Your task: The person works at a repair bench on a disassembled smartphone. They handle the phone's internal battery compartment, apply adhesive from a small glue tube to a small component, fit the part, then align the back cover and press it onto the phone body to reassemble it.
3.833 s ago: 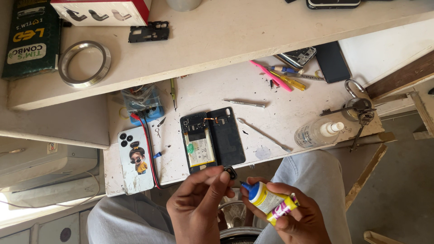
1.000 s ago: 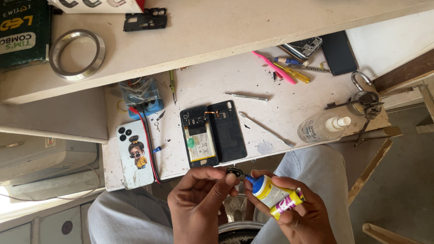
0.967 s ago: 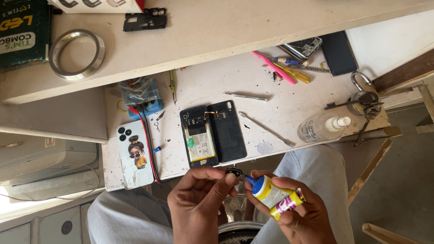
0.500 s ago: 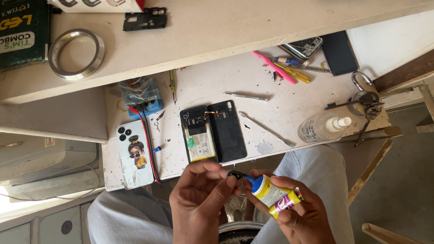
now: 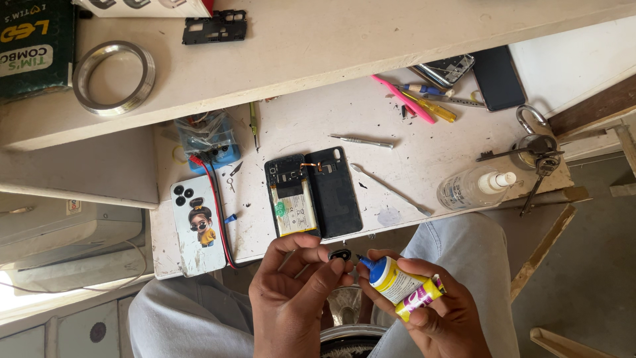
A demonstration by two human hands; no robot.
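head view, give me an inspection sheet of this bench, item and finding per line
surface: white scuffed worktable, speckled with dark bits, under a cream shelf
job's things: small black oval part pinched in left hand; yellow glue tube with blue nozzle in right hand, nozzle tip at the part; opened black phone with its back cover alongside
clutter: white phone case with cartoon figure, clear spray bottle, pink and yellow tools, keys, metal ring
fingers: both hands closed on their items
cables: red wire running from a blue box
surroundings: grey-trousered knees, wooden frame
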